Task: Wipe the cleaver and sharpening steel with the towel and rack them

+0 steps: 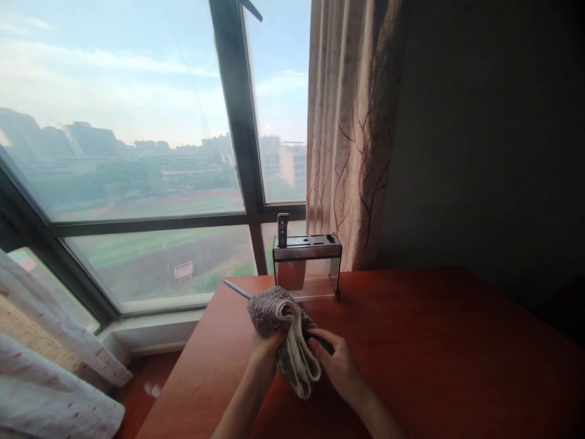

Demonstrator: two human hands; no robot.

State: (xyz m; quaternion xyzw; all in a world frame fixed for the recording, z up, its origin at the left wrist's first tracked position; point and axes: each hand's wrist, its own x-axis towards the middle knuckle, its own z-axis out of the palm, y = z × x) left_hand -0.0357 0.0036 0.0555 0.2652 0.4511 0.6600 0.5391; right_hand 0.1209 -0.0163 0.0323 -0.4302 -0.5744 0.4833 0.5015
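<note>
My left hand [267, 350] is closed around a folded grey-brown towel [267, 308], whose pale underside shows along the folds. The towel is wrapped around a knife, and the narrow grey blade [236, 289] sticks out of it toward the upper left. Most of the blade is hidden in the cloth. My right hand [336, 360] grips the knife's black handle [322, 342] at the right side of the towel. Just beyond my hands stands a knife block [308, 249] with a slotted top and clear sides. Another dark-handled knife [283, 230] sits upright in its left end.
The reddish-brown wooden table [429, 341] extends to the right, its left edge dropping to the floor. A large window [137, 222] with dark frames lies behind. A patterned curtain [351, 134] hangs behind the block, and a pale curtain [50, 378] at lower left.
</note>
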